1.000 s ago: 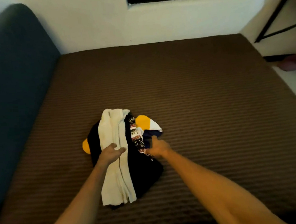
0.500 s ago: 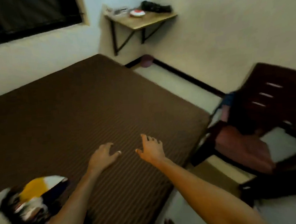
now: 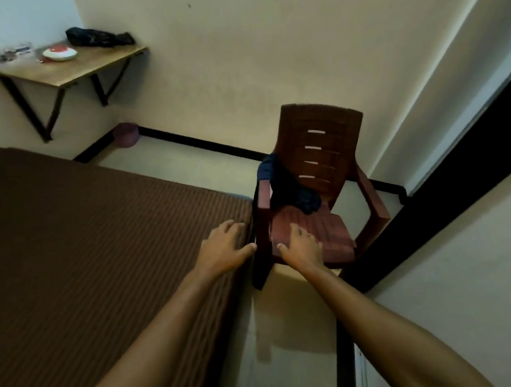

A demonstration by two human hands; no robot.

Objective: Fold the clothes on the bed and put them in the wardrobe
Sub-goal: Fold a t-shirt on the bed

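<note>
A dark blue garment (image 3: 281, 185) hangs over the left armrest and seat of a brown plastic chair (image 3: 325, 170) beside the bed. My left hand (image 3: 225, 250) is stretched out over the bed's right edge, fingers relaxed, holding nothing. My right hand (image 3: 301, 244) reaches over the chair's seat, fingers spread and empty, below the garment. The brown striped bed (image 3: 86, 250) fills the left side. The folded pile of clothes is out of view.
A wooden wall shelf (image 3: 67, 70) on black brackets carries a black bag, a red-and-white dish and small items at the back left. A purple bin (image 3: 127, 134) stands in the corner. A dark doorway edge (image 3: 447, 186) runs along the right.
My view has swung right, from the clothes pile on the bed to the chair. Both hands let go of the pile and now reach empty toward the chair.
</note>
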